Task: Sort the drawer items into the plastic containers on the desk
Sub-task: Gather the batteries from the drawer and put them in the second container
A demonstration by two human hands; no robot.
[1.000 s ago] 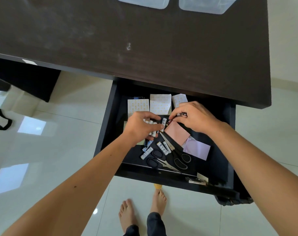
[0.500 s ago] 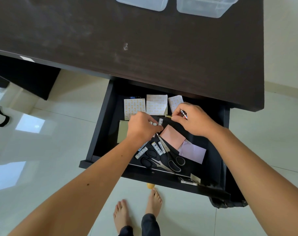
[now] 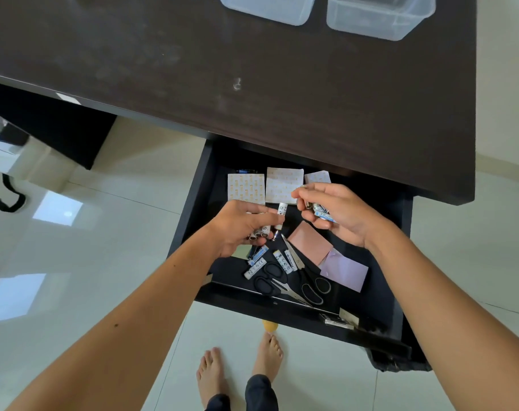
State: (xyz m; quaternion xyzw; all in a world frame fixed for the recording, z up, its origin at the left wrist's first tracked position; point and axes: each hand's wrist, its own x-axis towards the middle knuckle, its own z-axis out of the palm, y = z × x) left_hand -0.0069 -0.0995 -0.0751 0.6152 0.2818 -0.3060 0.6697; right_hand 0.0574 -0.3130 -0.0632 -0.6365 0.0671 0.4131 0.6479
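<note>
The black drawer (image 3: pixel 193 203) stands pulled out under the dark desk (image 3: pixel 252 84). My left hand (image 3: pixel 240 223) hovers over it and grips several white batteries (image 3: pixel 262 232), one sticking up between its fingers. My right hand (image 3: pixel 338 212) is raised palm-up beside it, fingers curled round a few more batteries (image 3: pixel 322 210). More batteries (image 3: pixel 284 261) lie loose on the drawer floor, next to two black-handled scissors (image 3: pixel 282 284), a pink paper pad (image 3: pixel 310 241), a lilac pad (image 3: pixel 344 272) and white patterned packets (image 3: pixel 283 185). Two clear plastic containers (image 3: pixel 376 16) sit at the desk's far edge.
A small metal item (image 3: pixel 336 320) lies in the drawer's front right corner. My bare feet (image 3: pixel 240 369) stand on the glossy white tile floor below the drawer. A dark cabinet (image 3: pixel 53 134) sits under the desk's left side.
Both hands have lifted from the drawer floor with batteries in them. The right hand has turned palm-up, showing its batteries. The camera has tilted, bringing more of the containers into view.
</note>
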